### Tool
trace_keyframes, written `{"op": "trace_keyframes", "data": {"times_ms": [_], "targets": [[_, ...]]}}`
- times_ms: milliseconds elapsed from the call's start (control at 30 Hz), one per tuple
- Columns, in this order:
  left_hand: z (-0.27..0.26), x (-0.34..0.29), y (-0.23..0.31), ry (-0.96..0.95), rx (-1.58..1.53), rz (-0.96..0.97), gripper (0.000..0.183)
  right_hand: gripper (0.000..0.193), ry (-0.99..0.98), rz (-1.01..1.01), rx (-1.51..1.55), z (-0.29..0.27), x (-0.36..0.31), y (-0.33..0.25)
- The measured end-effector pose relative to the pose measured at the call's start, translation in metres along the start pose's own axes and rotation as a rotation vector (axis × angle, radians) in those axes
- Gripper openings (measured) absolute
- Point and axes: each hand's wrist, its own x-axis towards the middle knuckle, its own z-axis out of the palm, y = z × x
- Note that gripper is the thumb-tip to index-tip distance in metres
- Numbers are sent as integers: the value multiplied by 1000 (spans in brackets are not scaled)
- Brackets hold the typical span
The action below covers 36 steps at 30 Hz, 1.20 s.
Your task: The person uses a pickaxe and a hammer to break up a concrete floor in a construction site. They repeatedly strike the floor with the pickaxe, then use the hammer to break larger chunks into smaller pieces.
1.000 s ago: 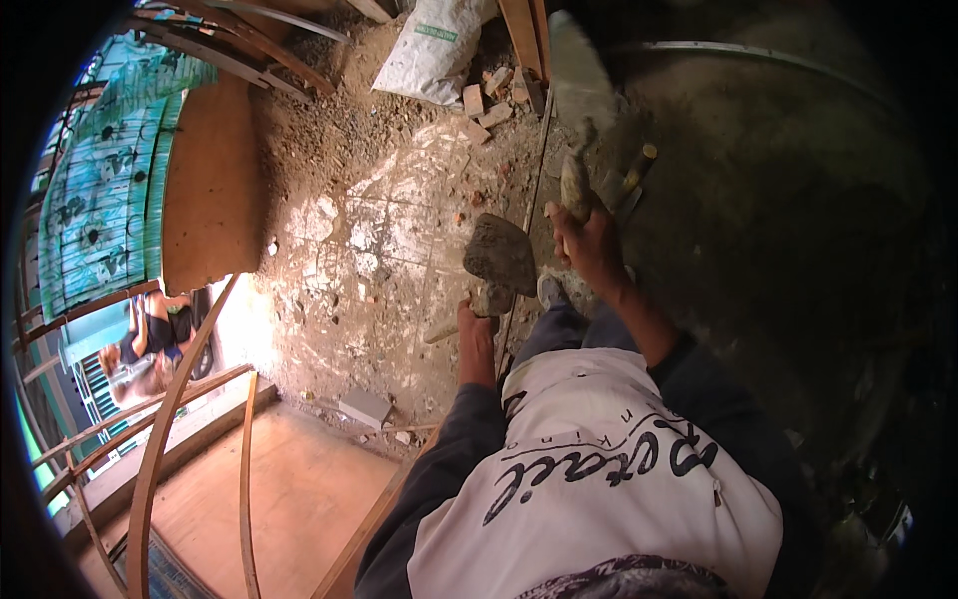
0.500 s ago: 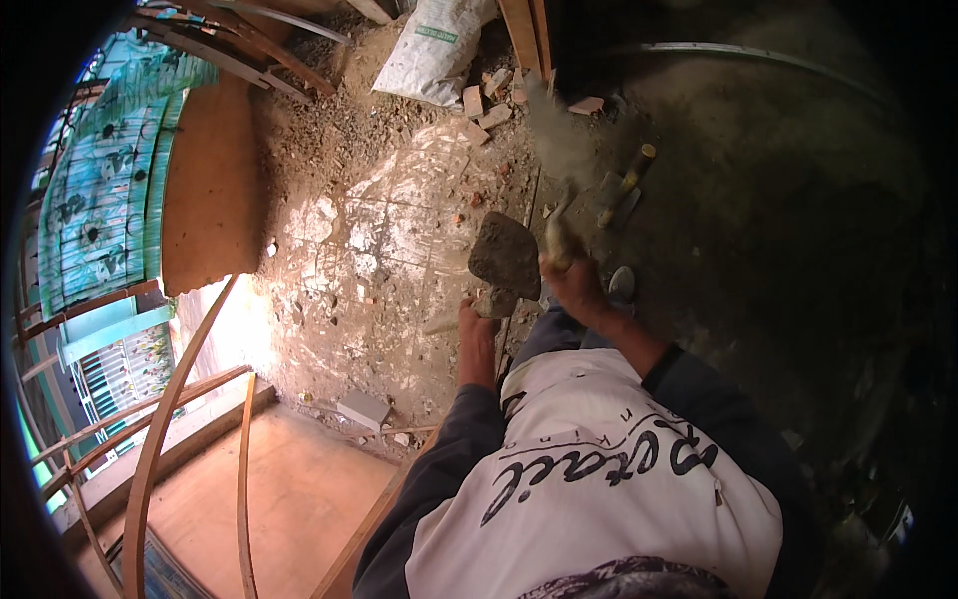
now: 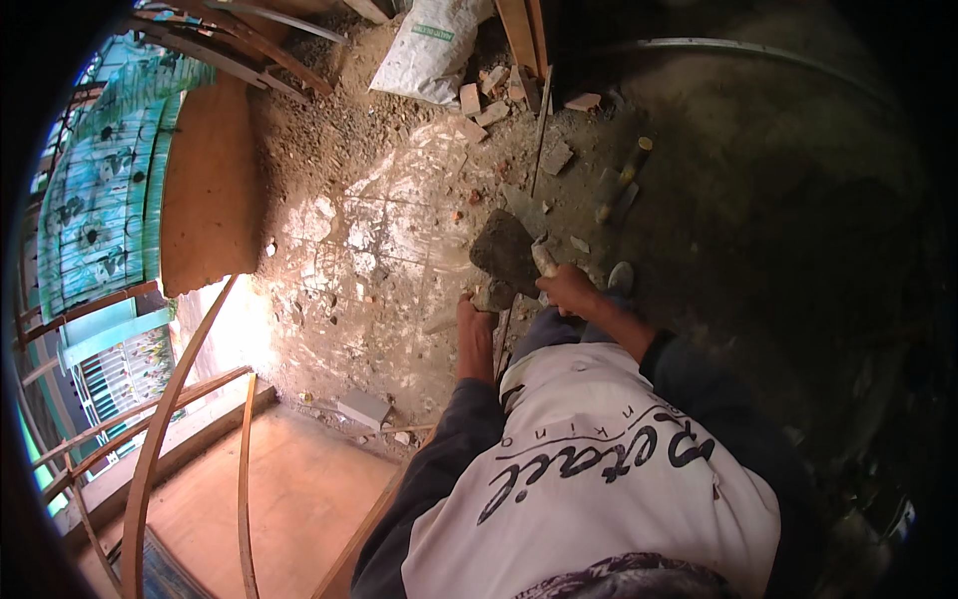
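Observation:
My left hand [image 3: 477,311] is closed at the near end of a dark, rough, flat slab [image 3: 504,250], beside a paler lump [image 3: 493,296]. The slab's exact kind is unclear. In my right hand [image 3: 571,288] is a trowel, gripped by its pale handle [image 3: 544,260]. The greyish blade [image 3: 523,207] appears at the slab's far edge, partly hidden by it; whether they touch I cannot tell.
Broken bricks [image 3: 493,113] and a white sack [image 3: 431,50] lie ahead on the dusty floor. A wooden-handled tool [image 3: 631,172] is to the right. At left stand an orange-brown panel [image 3: 212,190] and bent wooden strips [image 3: 180,409]; a grey block [image 3: 364,408] lies nearby.
The trowel has swung back from beyond the slab, where its blade was blurred, toward the slab's far edge. My right hand has shifted slightly nearer. My left hand holds almost still.

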Motion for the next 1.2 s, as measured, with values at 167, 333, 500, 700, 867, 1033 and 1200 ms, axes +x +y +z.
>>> {"op": "trace_keyframes", "data": {"times_ms": [167, 333, 500, 700, 867, 1033, 1200], "targets": [[-2, -10, 0, 24, 11, 18, 50, 43, 80, -533, 420, -47, -28, -29], [-3, -2, 2, -14, 10, -2, 49, 44, 184, -839, 575, -61, -52, -54], [-7, 11, 6, -82, -32, 41, 46, 56, 311, -626, 312, -45, -27, -7], [-10, 10, 10, -60, -168, 84, 37, 55, 173, -423, 138, -20, -28, 44], [-3, 17, 23, -144, -220, 81, 29, 45, 165, -470, 452, -49, -39, 5], [8, 16, 32, -202, -130, 79, 32, 29, 266, -875, 588, -78, -49, -35], [27, 7, 27, -86, -118, 97, 30, 25, 23, -589, 753, -70, -56, -26]]}}
